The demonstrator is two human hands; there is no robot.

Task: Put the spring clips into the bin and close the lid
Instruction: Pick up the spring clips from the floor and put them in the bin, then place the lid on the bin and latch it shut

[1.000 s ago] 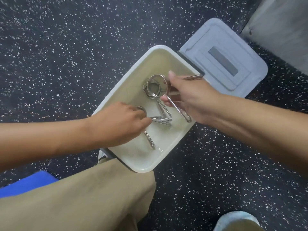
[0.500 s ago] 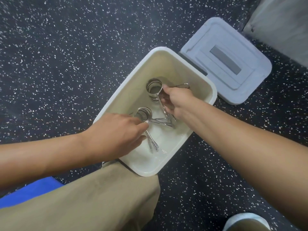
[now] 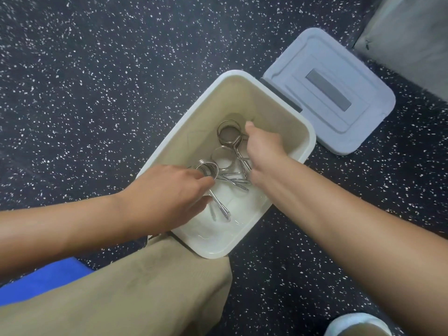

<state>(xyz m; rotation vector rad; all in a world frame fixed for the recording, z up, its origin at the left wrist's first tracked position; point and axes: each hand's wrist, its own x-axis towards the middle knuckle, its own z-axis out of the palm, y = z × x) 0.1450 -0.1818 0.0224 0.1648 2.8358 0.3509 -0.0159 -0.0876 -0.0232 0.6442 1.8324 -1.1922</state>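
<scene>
A cream bin [image 3: 169,146] stands open on the speckled floor, its grey lid [image 3: 334,93] folded back flat to the upper right. Three steel spring clips lie inside. My left hand [image 3: 167,192] reaches over the near-left wall, its fingers curled around the coil of one spring clip [image 3: 208,170], whose handles point toward me. My right hand [image 3: 264,146] is deep in the bin, fingers on the handles of a second spring clip [image 3: 229,133] at the far end. A third spring clip [image 3: 221,158] rests on the bottom between them.
My knee in tan trousers [image 3: 135,287] presses against the bin's near corner. A blue mat [image 3: 43,280] shows at the lower left, a pale shoe [image 3: 356,326] at the bottom right, and a grey wall base [image 3: 412,40] at the upper right.
My right hand has lowered its spring clip from above the rim down to the bin's bottom. My left hand has stayed on its clip, which has settled lower.
</scene>
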